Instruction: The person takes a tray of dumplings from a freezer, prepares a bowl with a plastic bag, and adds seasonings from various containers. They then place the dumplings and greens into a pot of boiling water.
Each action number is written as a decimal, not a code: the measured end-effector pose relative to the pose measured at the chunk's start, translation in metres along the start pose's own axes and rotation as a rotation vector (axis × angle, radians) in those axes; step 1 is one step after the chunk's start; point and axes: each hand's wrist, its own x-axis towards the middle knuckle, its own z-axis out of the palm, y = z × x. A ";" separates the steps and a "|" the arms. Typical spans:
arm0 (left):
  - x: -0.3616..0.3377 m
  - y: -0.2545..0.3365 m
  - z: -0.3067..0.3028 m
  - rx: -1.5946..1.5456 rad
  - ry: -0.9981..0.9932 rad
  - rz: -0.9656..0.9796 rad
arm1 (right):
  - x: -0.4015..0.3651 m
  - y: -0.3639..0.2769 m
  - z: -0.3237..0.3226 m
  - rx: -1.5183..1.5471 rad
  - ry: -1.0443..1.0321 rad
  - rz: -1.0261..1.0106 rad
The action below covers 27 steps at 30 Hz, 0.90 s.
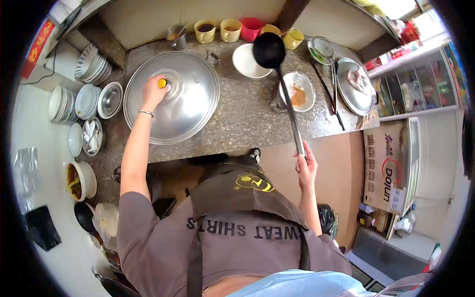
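Note:
My left hand (153, 93) is closed around the yellow knob (162, 83) of a large round metal lid (193, 99), which lies on the speckled stone counter. My right hand (306, 166) grips the end of a long metal handle. This is a ladle (269, 50) with a black bowl, raised over the counter. Beneath the ladle's bowl, partly covered by it, is a white bowl (247, 62). Beside the handle stands a metal container (303, 89) with some brown stuff in it.
Along the back wall stand several cups, among them a yellow mug (205, 32) and a red cup (251, 29). Stacked plates (62, 103) and a bowl of white spoons (91, 136) sit left. A smaller lid (354, 94) lies right, near dark sticks (324, 84). A cardboard box (386, 166) stands at right.

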 end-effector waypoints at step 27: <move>-0.282 0.109 0.187 -0.156 0.572 -0.790 | 0.258 0.093 -0.260 -1.086 0.294 -0.492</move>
